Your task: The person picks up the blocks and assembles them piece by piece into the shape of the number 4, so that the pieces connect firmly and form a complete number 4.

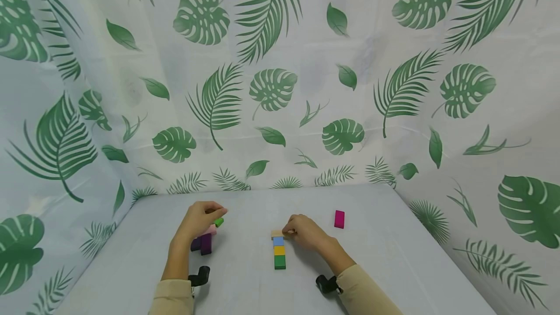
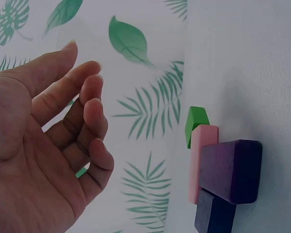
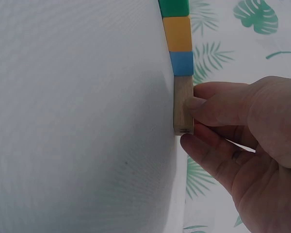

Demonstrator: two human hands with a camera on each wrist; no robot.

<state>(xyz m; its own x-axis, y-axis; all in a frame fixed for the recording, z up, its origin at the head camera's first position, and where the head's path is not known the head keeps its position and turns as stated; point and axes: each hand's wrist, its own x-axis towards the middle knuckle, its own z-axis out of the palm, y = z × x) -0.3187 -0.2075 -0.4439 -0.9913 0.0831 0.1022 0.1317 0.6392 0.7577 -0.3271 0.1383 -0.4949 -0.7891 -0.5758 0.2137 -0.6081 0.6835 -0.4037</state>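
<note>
My right hand (image 1: 308, 233) pinches a plain wooden block (image 3: 182, 99) between thumb and fingers. That block lies crosswise at the far end of a line made of a blue block (image 1: 278, 241), a yellow block (image 1: 279, 251) and a green block (image 1: 280, 262), and it meets the blue one. My left hand (image 1: 199, 220) is empty, fingers loosely bent, held above a small cluster. In the cluster are a light green block (image 2: 198, 124), a pink block (image 2: 203, 160), a dark purple block (image 2: 230, 170) and a navy block (image 2: 215, 213).
A magenta block (image 1: 339, 219) lies by itself on the white table (image 1: 245, 281), right of the right hand. Leaf-printed curtains (image 1: 306, 62) enclose the table at the back and both sides. Each wrist wears a black camera.
</note>
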